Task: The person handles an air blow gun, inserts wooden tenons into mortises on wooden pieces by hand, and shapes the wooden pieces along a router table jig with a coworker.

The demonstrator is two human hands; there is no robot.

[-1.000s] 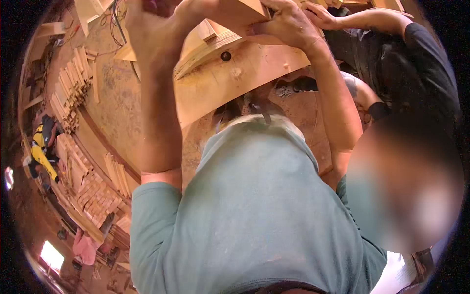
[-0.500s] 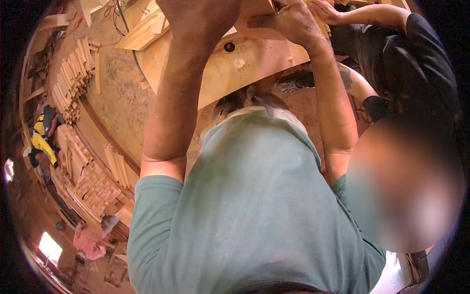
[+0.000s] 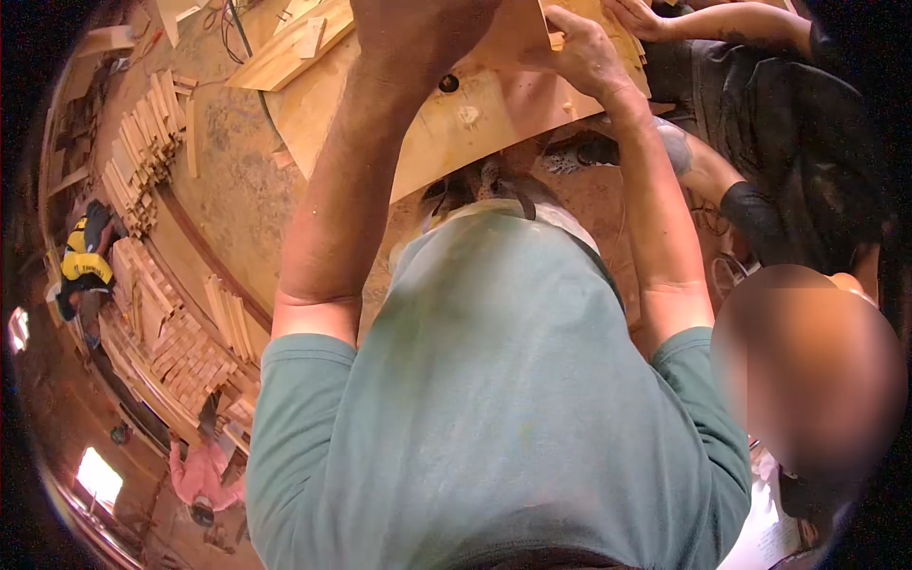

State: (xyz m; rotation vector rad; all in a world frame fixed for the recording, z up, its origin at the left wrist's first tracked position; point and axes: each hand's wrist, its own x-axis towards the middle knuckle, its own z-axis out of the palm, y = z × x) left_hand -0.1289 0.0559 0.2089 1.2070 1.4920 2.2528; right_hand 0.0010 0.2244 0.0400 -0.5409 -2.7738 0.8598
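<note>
My left hand [image 3: 423, 33] is at the top edge of the view, over the workbench; its fingers are out of sight. Beside it, my right hand [image 3: 591, 59] has its thumb and fingers bent around the near edge of a reddish-brown wooden board [image 3: 518, 36]. That board lies between my two hands, and its far part is cut off by the frame. Beneath both is a pale plywood tabletop [image 3: 442, 142] with a round dark hole [image 3: 448, 84].
Wooden strips [image 3: 285, 52] lie at the table's left. A co-worker in black [image 3: 769, 142] stands close on the right, a hand [image 3: 638, 17] near mine. Stacked timber [image 3: 190, 342] covers the left floor, with a person in yellow [image 3: 87, 261] and one in pink [image 3: 201, 475] beyond.
Both my hands have shifted slightly to the right, and the right fingers now show bent at the board's edge. The blurred head on the right has moved outward; the person in pink has moved.
</note>
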